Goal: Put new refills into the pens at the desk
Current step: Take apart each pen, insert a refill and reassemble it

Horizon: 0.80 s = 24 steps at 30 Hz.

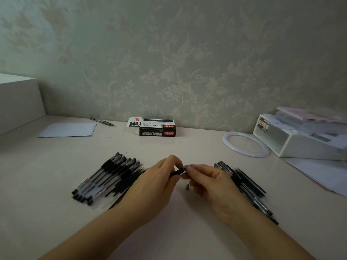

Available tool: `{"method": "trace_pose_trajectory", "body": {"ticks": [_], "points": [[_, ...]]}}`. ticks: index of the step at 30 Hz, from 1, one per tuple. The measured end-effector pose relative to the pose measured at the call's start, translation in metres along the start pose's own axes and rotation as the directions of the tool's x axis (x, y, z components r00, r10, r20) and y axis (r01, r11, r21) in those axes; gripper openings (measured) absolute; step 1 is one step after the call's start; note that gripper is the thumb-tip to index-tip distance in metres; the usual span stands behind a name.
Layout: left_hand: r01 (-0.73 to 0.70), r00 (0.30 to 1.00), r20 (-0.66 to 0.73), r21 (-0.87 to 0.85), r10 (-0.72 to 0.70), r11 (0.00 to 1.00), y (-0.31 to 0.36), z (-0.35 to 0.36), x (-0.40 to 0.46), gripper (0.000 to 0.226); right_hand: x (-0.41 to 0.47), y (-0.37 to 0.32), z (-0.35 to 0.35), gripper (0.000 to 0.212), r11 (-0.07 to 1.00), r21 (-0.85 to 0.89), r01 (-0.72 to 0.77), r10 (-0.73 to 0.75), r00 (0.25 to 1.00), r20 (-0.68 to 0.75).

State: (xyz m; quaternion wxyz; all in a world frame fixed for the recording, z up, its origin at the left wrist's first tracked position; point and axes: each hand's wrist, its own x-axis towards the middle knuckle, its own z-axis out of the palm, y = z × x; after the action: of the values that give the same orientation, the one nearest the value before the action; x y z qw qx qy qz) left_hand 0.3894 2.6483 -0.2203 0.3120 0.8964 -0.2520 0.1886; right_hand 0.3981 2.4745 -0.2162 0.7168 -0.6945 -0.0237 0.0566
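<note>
Here, both hands (pixel 155 182) (pixel 210 182) grip one pen (pixel 177 172) between two pen piles (pixel 110 177) (pixel 246 186).

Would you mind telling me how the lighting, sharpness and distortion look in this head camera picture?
Head view: dim, even, greenish light with soft shadows and no glare; wide-angle bending curves the desk edge; the white organiser at the right edge is smeared; the pen between the left hand and right hand is slightly soft.

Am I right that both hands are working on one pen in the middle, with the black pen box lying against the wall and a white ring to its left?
Nearly. The head view shows the white ring to the right of the pen box, not left. Both the left hand and right hand do hold one pen.
</note>
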Motion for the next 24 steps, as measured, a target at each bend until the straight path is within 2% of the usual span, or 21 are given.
{"method": "trace_pose_trajectory", "body": {"ticks": [3,5,6,7,9,11,14,16,19,24], "points": [[0.005,1.000,-0.010,0.026,-0.004,1.000,-0.001,-0.001,0.001,0.012,0.004,-0.002,-0.002,0.016,0.983,0.179,-0.033,0.041,0.998,-0.045],[0.020,1.000,-0.016,0.046,-0.019,0.999,-0.004,-0.001,0.001,0.012,0.009,-0.010,-0.008,0.012,0.961,0.272,0.055,-0.004,0.983,-0.185],[0.026,1.000,-0.016,0.056,-0.026,0.998,-0.005,-0.001,0.001,0.011,0.011,-0.015,-0.014,0.011,0.957,0.256,0.136,-0.059,0.956,-0.289],[0.036,0.999,-0.017,0.067,-0.035,0.997,-0.006,-0.001,0.001,0.010,0.013,-0.021,-0.022,0.012,0.955,0.193,0.226,-0.135,0.909,-0.394],[0.064,0.998,-0.023,0.084,-0.062,0.994,-0.008,-0.001,0.001,0.009,0.016,-0.030,-0.043,0.012,0.937,-0.053,0.346,-0.319,0.780,-0.538],[0.107,0.994,-0.035,0.117,-0.104,0.987,-0.010,-0.002,0.001,0.009,0.016,-0.034,-0.063,0.011,0.858,-0.386,0.337,-0.504,0.693,-0.516],[0.182,0.982,-0.080,0.203,-0.169,0.962,-0.015,-0.005,0.002,0.011,0.016,-0.027,-0.084,0.011,0.597,-0.786,0.162,-0.618,0.717,-0.322],[0.224,0.974,-0.104,0.263,-0.204,0.938,-0.020,-0.008,0.002,0.011,0.016,-0.020,-0.091,0.013,0.481,-0.875,0.050,-0.588,0.759,-0.280],[0.296,0.955,-0.121,0.319,-0.271,0.900,-0.023,-0.014,0.001,0.015,0.016,-0.012,-0.095,0.014,0.424,-0.903,-0.069,-0.504,0.811,-0.298],[0.367,0.928,-0.082,0.366,-0.363,0.855,-0.025,-0.020,-0.001,0.020,0.017,-0.010,-0.093,0.016,0.366,-0.918,-0.155,-0.448,0.835,-0.320]]}}
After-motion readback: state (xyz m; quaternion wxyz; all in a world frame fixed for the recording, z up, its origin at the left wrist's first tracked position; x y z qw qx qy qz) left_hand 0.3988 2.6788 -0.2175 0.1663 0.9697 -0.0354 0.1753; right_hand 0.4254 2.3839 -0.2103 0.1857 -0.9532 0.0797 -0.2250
